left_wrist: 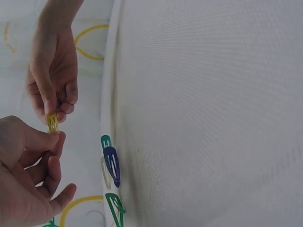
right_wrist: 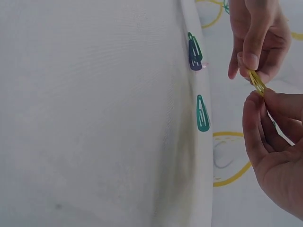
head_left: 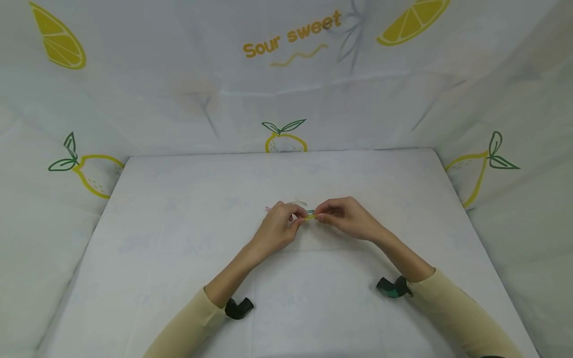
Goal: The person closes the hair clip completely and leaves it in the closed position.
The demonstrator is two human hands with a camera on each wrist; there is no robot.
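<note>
A yellow snap hair clip is held between the two hands above the white table. The left hand pinches one end with thumb and fingertips, while the right hand pinches the other end. In the left wrist view, a purple-blue hair clip, a green one, a teal one and a cream one lie on the table. The right wrist view shows the teal hair clip apart from the purple-blue and green ones. From the head, the hands partly hide these clips.
White cloth with lemon prints covers the table and the walls behind and beside it. A black device is at the left wrist, and another black device is at the right.
</note>
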